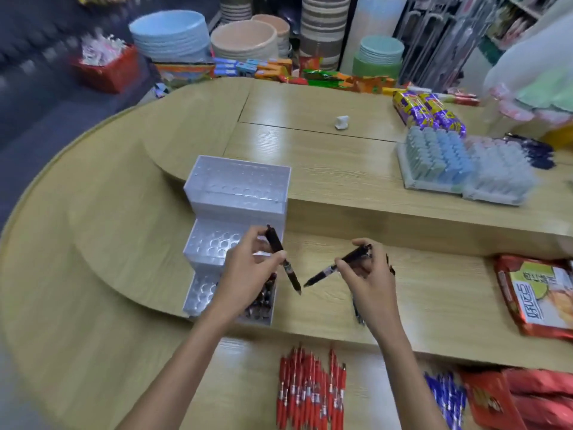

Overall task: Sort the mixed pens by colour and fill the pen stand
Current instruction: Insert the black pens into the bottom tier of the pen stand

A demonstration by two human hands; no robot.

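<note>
Wood tabletop [341,175] holds a white pen stand [238,193]. Left hand [248,271] pinches a black pen [290,274] beside its lowest step. Right hand [369,274] pinches the other black pen [325,271]. Red pens [310,395] lie nearer.

One black pen [283,259], pinched in the left hand [248,268], slants tip-down. A second black pen [338,266], in the right hand [366,274], points its tip towards the first. Under the left grip, the white stepped pen stand [235,193] holds dark pens [263,301] in its lowest tier. Red pens [310,392] and blue pens [446,398] lie in heaps nearer the person than both grips.
</note>
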